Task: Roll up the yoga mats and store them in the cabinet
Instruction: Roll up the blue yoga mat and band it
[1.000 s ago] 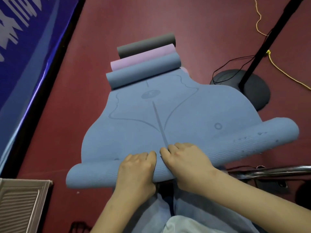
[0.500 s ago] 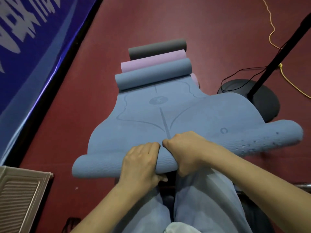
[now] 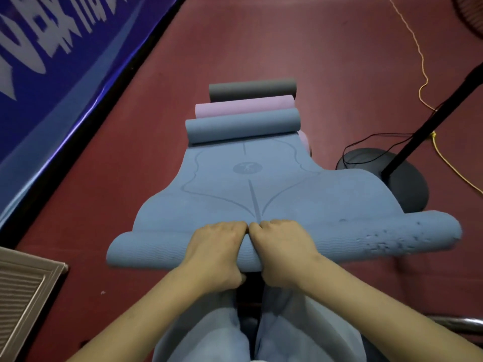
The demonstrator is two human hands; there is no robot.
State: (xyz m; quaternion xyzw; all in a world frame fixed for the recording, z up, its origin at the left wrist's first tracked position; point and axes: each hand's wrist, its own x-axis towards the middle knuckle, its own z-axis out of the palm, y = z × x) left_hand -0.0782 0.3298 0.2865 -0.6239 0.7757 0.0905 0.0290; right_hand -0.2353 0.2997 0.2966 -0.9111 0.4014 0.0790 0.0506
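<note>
So the big dusty-blue foam yoga mat (image 3: 261, 189) is lying on the dark red floor (image 3: 261, 35), running straight away from the person, and the near end is already wound into a fat roll (image 3: 146, 249) that sits right in front of their knees. Both hands are planted on the middle of that roll, side by side and touching each other: the left hand (image 3: 217, 252) has its fingers curled over the top with the thumb tucked under the near side, and the right hand (image 3: 282, 249) does the same next to it, so both are gripping the roll. Makes sense to me, holding it dead centre on the printed centre line keeps the roll from drifting, though the right end looks fatter and sticks out further than the left, so it may be going a bit cone-shaped. At the far end of the flat part there are three finished rolls lined up touching each other: a blue rolled mat (image 3: 243, 126) nearest, then a lilac rolled mat (image 3: 243, 107), then a dark grey rolled mat (image 3: 251, 88). Probably parked there so they're out of the way. I'd guess there's still roughly half the mat left to roll. No cabinet in view that I can be sure of. Off to the right there's a black round stand base (image 3: 371, 163) with a pole, close to the mat's right edge.
</note>
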